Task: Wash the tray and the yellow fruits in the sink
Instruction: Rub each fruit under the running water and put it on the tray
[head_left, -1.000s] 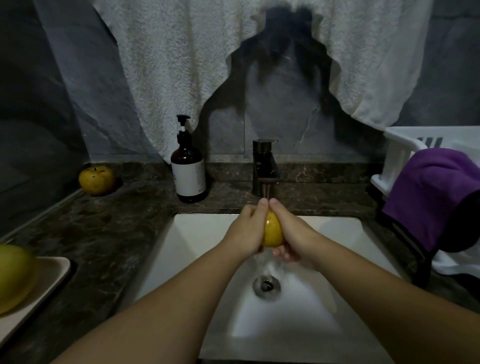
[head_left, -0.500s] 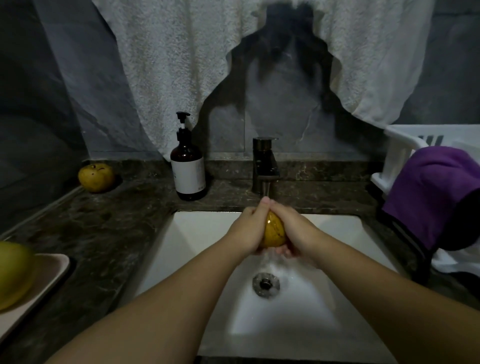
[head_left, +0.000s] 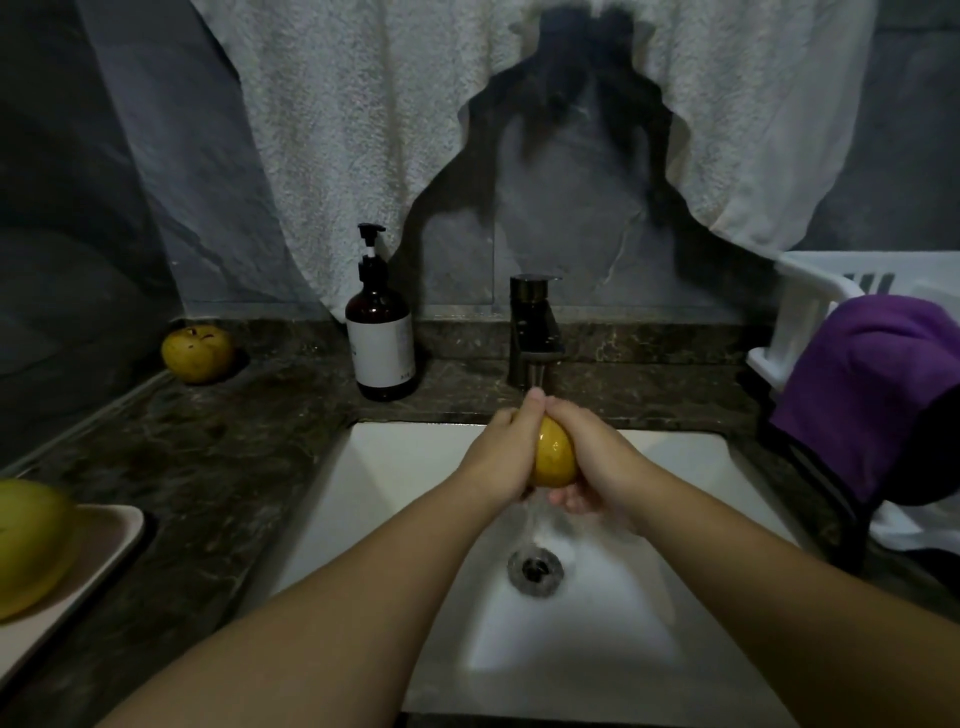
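I see both hands meeting over the sink, just under the tap. The left hand and the right hand cup a yellow fruit between them, fingers curled round its sides, fingertips touching above it. Water runs off the bottom of the fruit and falls toward the drain, which lies below and nearer to me than the hands.

Well out to the left of my left arm, a tray sits on the counter with a second fruit on it; that fruit is cut by the frame edge and a bit blurred, so I cannot say just how it rests. Farther back on the left, beyond the hands and near the wall, a third fruit stands on the counter by itself. A pump bottle stands upright behind and left of the hands, beside the tap.

To the right of my right arm a purple cloth drapes over a white rack. A pale towel hangs on the wall above the tap.
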